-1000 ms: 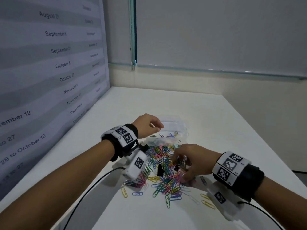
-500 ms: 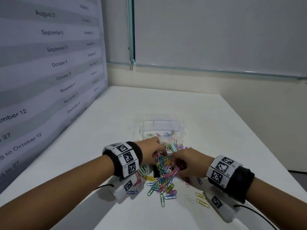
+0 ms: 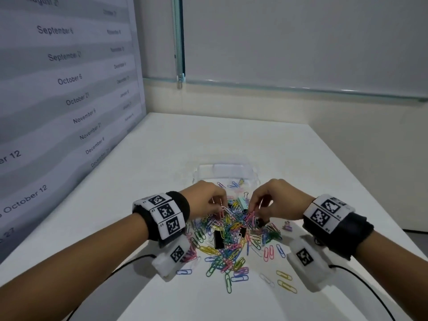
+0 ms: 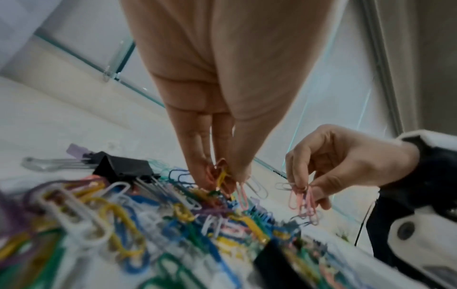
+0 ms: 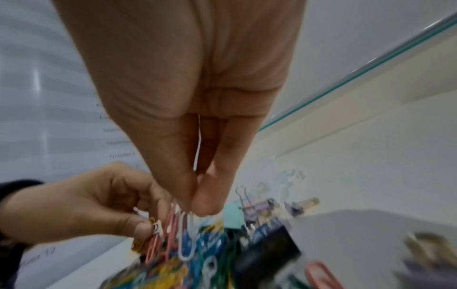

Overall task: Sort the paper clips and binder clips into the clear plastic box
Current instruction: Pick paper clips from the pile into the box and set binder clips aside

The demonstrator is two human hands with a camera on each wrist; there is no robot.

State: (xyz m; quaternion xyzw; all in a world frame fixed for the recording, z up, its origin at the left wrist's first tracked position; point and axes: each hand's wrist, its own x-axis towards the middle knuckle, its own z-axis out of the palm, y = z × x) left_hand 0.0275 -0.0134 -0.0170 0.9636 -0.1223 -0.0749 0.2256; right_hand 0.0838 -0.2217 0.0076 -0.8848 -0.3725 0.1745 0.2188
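A heap of coloured paper clips (image 3: 231,242) with black binder clips (image 3: 217,239) in it lies on the white table. Behind it stands the clear plastic box (image 3: 225,172), which holds a few clips. My left hand (image 3: 220,210) hovers over the heap's far edge and pinches a small bunch of pink and yellow paper clips (image 4: 222,179). My right hand (image 3: 251,210), just to its right, pinches pink and white paper clips (image 5: 180,221). The clips dangle from the fingertips just above the heap.
A mint binder clip (image 3: 242,202) lies between the hands and the box. A small purple binder clip (image 3: 287,226) sits apart at the right. Stray clips dot the table near me. A printed wall panel (image 3: 69,89) borders the table at the left.
My left hand came back from over the box to the heap and took hold of clips. My right hand shifted to the heap's far edge and lifted clips.
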